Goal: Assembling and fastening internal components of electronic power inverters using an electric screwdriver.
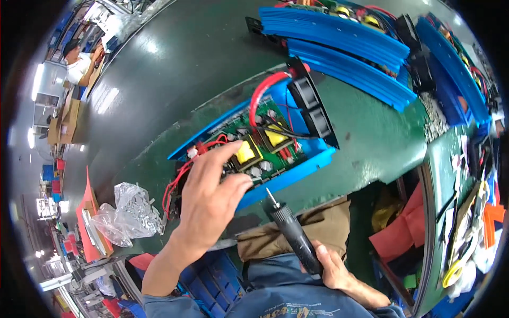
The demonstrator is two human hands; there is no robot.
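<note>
We take the open blue housing as our landmark: it lies tilted on the dark green bench, near its front edge, just ahead of our body. Inside it sits a green circuit board carrying two yellow-taped transformers. A thick red cable arcs over the board's far end, thin red wires spill out of the housing's left end, and two black fans close its right end.

Our left hand rests over the near left part of the housing, fingers spread and unclenched, fingertips touching the board beside the nearer transformer; it grips nothing. Our right hand is below the housing, close to our torso, clenched around the black electric screwdriver. The driver's bit points up toward the housing's front wall and stops just short of it.

Left of the housing, a crumpled clear plastic bag lies on the bench. Beyond the housing, toward the far right, blue ribbed covers lie stacked, with more assembled units past them. Well beyond the housing to the far left, another person sits at a separate bench.
</note>
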